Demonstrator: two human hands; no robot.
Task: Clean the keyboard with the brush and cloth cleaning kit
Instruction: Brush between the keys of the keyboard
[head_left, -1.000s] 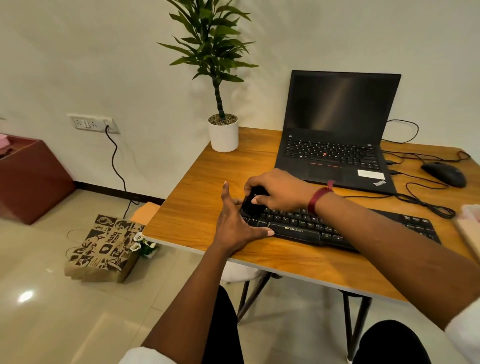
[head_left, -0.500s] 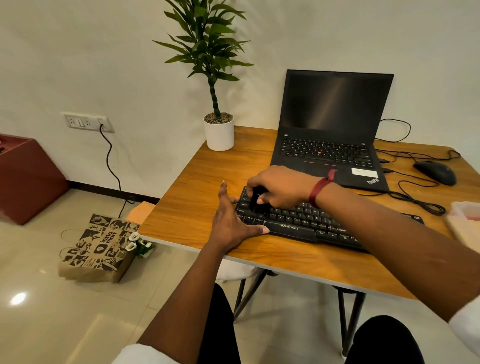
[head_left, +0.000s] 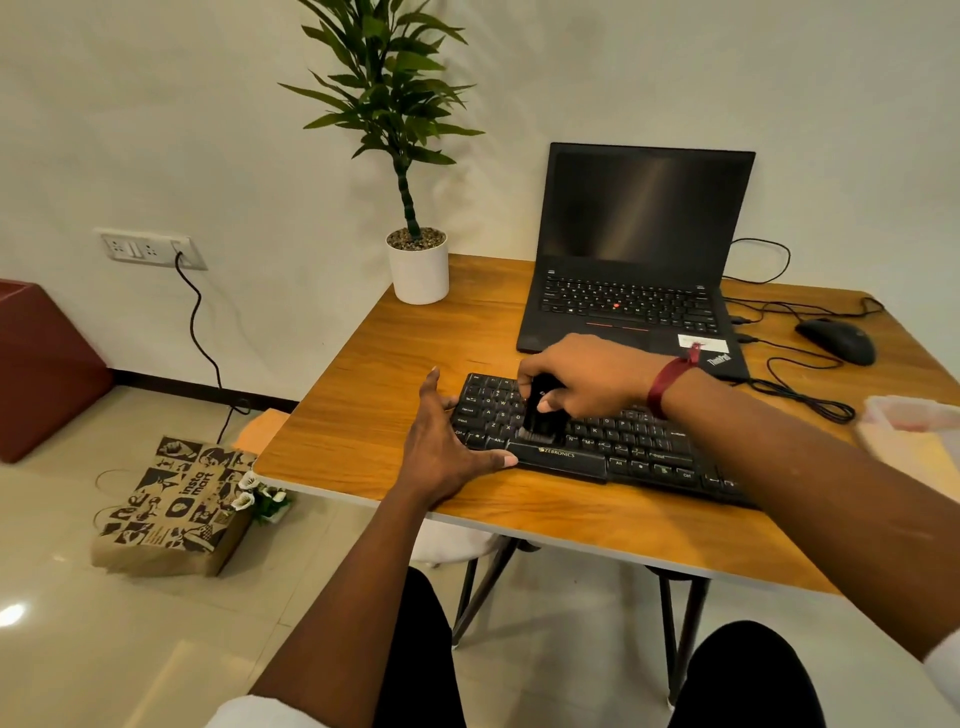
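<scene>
Black keyboard (head_left: 597, 441) lies on the wooden table (head_left: 363, 415), near its front edge. Black brush (head_left: 540, 418) stands on the left-centre keys, with the right hand (head_left: 587, 376) curled round its handle. Left hand (head_left: 447, 441), fingers straight and spread, braces the keyboard's 9 o'clock end. From the keyboard: laptop (head_left: 639, 249) at 12 o'clock, mouse (head_left: 836, 340) at 2, potted plant (head_left: 418, 270) at 11.

Open laptop (head_left: 634, 270), mouse (head_left: 836, 340) beside it (wired), potted plant (head_left: 418, 260).

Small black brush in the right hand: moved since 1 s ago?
Yes. The small black brush has shifted rightward along the black keyboard, away from its left end.
</scene>
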